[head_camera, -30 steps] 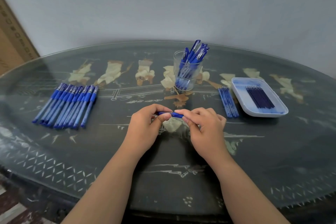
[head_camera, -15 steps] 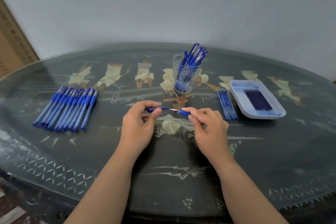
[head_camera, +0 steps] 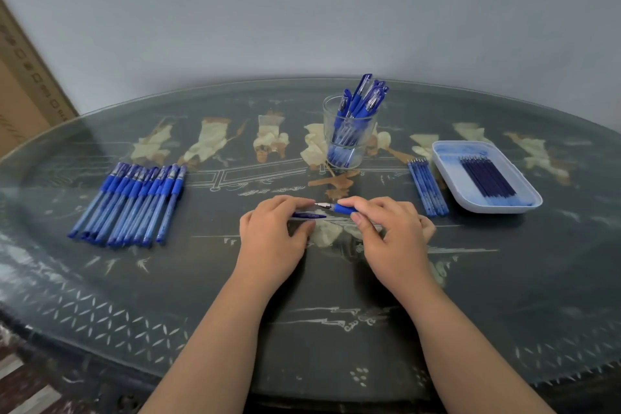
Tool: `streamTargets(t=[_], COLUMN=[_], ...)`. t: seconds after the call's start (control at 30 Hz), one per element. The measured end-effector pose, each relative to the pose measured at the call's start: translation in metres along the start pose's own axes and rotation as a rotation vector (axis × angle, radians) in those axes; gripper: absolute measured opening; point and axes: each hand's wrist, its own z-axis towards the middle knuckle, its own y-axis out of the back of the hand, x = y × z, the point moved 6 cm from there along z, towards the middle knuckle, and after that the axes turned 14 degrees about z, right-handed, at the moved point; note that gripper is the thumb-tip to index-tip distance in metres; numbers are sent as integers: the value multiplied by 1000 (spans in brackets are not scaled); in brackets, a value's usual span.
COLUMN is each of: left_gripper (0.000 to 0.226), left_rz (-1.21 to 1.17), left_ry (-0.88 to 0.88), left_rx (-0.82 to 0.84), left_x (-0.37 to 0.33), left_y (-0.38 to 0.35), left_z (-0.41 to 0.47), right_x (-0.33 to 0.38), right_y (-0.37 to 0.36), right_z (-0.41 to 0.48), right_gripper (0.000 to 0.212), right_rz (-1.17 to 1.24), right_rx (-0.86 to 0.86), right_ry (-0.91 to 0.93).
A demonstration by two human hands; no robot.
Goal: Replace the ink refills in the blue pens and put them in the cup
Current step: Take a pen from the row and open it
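Head view: left hand point(head_camera: 272, 239) pinches the cap point(head_camera: 309, 216); right hand point(head_camera: 389, 239) grips the uncapped pen point(head_camera: 342, 209), tip bare. Seemingly the opening step. Next: unscrew the barrel and fit a refill point(head_camera: 487, 178) from the tray point(head_camera: 504, 210) at two o'clock. The cup point(head_camera: 327, 131) waits at twelve.

Dark oval table point(head_camera: 504, 279), glass-topped, beneath fingers point(head_camera: 285, 204). Pale inlaid figures point(head_camera: 208, 141) in row beyond fingers. Grey wall point(head_camera: 302, 10) far behind. Cardboard box point(head_camera: 23, 94), printing blurred, far left of fingers. Floor point(head_camera: 20, 390), perhaps tiled, near-left corner.
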Motion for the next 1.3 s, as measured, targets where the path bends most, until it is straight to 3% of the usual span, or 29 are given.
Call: streamTargets(t=[0.17,0.37,0.53,0.8,0.9,1.0,1.17,1.3], left_gripper=[41,22,13,14,34,40,22,10], left_rz=[-124,-408,-364,-201,-194,-218,-369,-311], left_ry=[5,32,49,-81,-101,-34,-66,-3], left_rx=[11,25,10,-43,-65,-2,35,-3], left_x=[-5,-9,-9,-12,-12,-12,-12,-10], left_y=[8,17,15,9,9,9,13,16], left_z=[-3,-6,-5,-3,-4,-4,-6,-3], right_x=[1,2,6,5,7,7,7,7], right_y=[0,-2,-4,-4,-5,-4,-3,-3], right_z=[0,0,-1,-2,-2,-2,-1,-1], right_gripper=[31,29,29,30,29,29,29,28], right_rz=[-9,5,32,1,6,33,38,31], right_rx=[6,27,28,16,21,9,1,5], right_ry=[-4,29,96,127,137,126,105,108])
